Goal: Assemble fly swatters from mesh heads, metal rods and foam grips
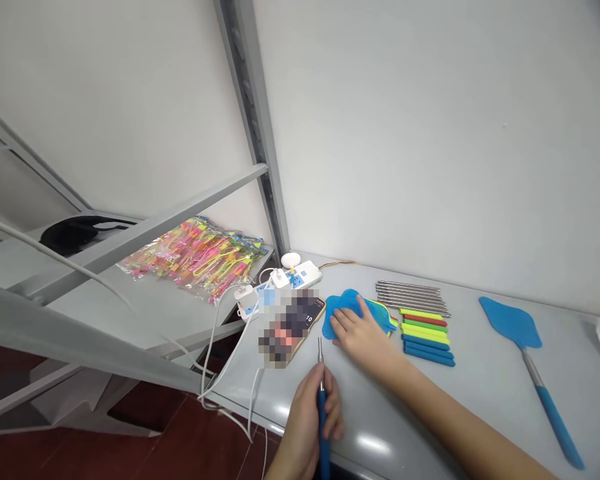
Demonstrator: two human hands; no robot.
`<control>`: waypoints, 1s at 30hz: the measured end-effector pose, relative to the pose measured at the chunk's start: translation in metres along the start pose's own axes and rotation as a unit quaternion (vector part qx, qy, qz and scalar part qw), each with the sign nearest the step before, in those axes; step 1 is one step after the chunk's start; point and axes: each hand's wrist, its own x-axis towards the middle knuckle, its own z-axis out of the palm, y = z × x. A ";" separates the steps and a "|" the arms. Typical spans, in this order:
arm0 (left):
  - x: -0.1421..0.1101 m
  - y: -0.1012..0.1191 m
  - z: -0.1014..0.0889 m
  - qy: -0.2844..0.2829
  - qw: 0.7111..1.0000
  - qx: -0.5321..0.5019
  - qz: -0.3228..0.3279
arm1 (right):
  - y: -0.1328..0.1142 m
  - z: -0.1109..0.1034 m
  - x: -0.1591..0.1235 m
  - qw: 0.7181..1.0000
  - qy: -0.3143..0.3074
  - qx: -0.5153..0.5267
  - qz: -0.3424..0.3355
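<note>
My left hand (pixel 307 417) grips a blue handle with a thin metal rod (pixel 321 387) pointing up and away, near the table's front edge. My right hand (pixel 357 330) rests flat on a stack of blue and yellow-green plastic swatter heads (pixel 347 301) at the middle of the grey table (pixel 480 400). Right of the stack lie several coloured handle sleeves (pixel 427 335), green, red, yellow and blue, and behind them a row of metal rods (pixel 413 297).
An assembled blue fly swatter (pixel 530 360) lies at the right. A phone (pixel 293 327), a white power strip (pixel 290 279) with plugs and trailing cables sit left of the stack. Bags of bright toys (pixel 195 257) lie on a lower shelf behind a grey metal frame (pixel 253 127).
</note>
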 end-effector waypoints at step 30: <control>0.021 -0.034 0.170 -0.330 0.693 0.608 0.203 | 0.113 -0.111 -0.202 0.323 0.459 0.761 0.326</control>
